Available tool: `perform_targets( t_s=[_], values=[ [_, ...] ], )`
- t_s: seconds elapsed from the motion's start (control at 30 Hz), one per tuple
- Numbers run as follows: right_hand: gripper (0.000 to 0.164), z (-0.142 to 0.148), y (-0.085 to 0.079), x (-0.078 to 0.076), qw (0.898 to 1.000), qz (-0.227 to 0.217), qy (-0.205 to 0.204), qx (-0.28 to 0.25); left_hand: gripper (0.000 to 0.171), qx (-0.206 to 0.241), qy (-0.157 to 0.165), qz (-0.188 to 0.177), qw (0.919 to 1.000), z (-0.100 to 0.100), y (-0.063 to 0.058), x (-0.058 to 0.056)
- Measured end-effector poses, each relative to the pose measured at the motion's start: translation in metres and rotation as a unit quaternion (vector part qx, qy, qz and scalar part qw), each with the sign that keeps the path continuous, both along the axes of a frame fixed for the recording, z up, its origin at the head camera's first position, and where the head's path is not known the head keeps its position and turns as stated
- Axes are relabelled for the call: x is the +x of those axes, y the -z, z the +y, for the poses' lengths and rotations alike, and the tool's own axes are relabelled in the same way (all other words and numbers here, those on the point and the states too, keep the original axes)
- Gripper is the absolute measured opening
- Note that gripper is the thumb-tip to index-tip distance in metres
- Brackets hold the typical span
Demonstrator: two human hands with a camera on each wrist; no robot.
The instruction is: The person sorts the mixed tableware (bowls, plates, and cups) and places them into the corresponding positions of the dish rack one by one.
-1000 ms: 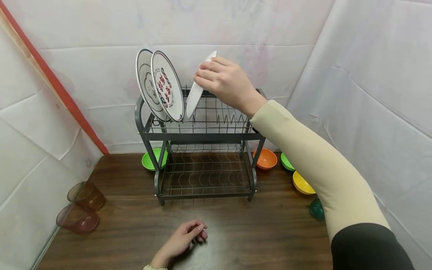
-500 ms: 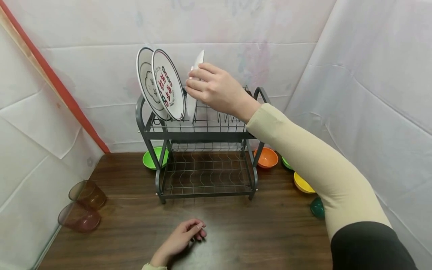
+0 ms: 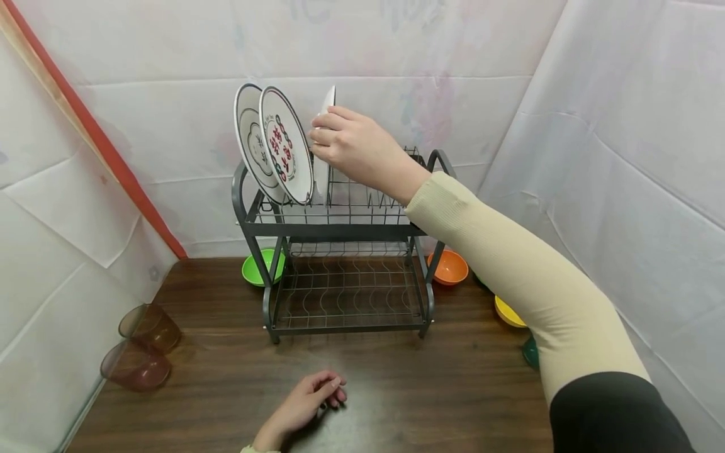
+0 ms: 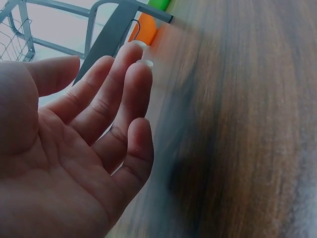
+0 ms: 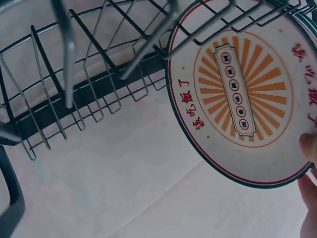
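Observation:
My right hand (image 3: pixel 365 146) pinches a plate (image 3: pixel 321 181) by its edge, at the upper tier of a dark two-tier dish rack (image 3: pixel 351 230). The plate stands nearly on edge, seen edge-on from the head. Its printed face shows in the right wrist view, a round plate (image 5: pixel 270 166) with an orange sunburst, its edge behind the rack wires. Left of it, two patterned plates lean in the tier: one with red characters (image 3: pixel 287 151) and one with a grey flower motif (image 3: pixel 245 129) partly behind it. My left hand (image 3: pixel 303 402) rests on the table, fingers loosely curled, holding nothing.
A green bowl (image 3: pixel 257 267) sits behind the rack's left leg. To the right are an orange bowl (image 3: pixel 450 268), a yellow bowl (image 3: pixel 510 313) and a dark green item (image 3: pixel 530 352), partly hidden by my sleeve. Two tinted glasses (image 3: pixel 136 365) stand at the table's left.
My right hand has shifted left and slightly down with the plate. The plate has turned from a slant to nearly upright, beside the red-lettered plate. My left hand stays put.

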State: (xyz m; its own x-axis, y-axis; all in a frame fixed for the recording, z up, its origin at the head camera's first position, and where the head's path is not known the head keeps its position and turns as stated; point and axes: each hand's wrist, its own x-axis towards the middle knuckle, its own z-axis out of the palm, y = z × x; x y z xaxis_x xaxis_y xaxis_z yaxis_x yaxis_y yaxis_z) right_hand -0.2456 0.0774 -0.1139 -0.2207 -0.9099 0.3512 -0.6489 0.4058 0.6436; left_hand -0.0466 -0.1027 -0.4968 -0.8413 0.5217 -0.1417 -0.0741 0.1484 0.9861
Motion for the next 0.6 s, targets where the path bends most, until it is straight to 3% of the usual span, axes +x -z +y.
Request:
perform_targets(
  t_s=[0.33, 0.6],
  values=[
    [0.025, -0.01, 0.002, -0.003, 1.0, -0.03, 0.0, 0.005, 0.032, -0.01, -0.01, -0.002, 0.9999, 0.0, -0.001, -0.001],
    [0.034, -0.02, 0.009, -0.003, 0.999, -0.046, 0.017, -0.01, 0.035, -0.004, -0.029, -0.008, 0.9995, -0.011, 0.003, -0.002]
  ],
)
